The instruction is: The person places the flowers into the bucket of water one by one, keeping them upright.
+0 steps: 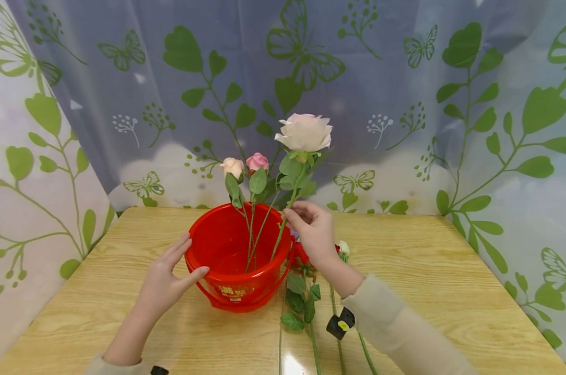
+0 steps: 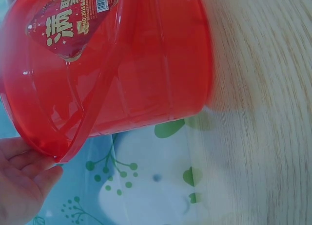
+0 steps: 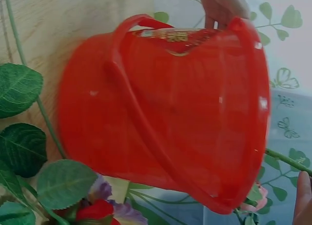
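A red plastic bucket with a gold-lettered label stands on the table. On its left rim rests my left hand, fingers nearly straight, thumb spread toward the front. My right hand pinches the green stem of a large whitish-pink rose over the bucket's right side. That stem slants down, its lower end inside the bucket. A peach rose and a smaller pink rose lean in the bucket. In the right wrist view, only part of my right hand shows beside a stem.
Right of the bucket lie a red rose, a white flower and a purple flower, partly hidden by my right arm. Their long stems run toward the table's front edge. A patterned curtain hangs behind the wooden table.
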The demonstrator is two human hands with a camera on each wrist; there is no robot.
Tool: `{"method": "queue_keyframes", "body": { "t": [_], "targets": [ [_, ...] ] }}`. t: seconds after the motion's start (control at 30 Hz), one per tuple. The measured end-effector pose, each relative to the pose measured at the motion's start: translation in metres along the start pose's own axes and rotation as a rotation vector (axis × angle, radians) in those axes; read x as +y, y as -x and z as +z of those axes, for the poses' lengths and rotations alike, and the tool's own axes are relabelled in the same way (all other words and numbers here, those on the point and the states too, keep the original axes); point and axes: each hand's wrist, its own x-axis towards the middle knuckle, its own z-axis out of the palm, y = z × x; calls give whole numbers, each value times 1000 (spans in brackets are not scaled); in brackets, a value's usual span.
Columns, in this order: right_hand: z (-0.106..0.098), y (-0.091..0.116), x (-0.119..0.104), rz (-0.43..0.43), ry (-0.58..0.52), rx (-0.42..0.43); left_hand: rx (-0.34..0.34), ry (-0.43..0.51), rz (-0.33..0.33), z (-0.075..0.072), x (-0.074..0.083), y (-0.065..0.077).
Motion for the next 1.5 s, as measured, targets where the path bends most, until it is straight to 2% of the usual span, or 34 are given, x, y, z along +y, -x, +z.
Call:
{"method": "queue_keyframes", "body": {
  "t": [0.43,0.93,1.27,1.5],
  "targets": [
    [15,-2,19,19,60,-57,3,-8,-8,-1,3,1],
    [23,-12,26,127,102,-78,-4,-7,-16,-1,4,2],
    [28,-24,28,164,260,-124,7,-4,-12,0,5,3],
    [29,-29,28,169,308,-148,16,1,0,0,5,3]
  ]
}}
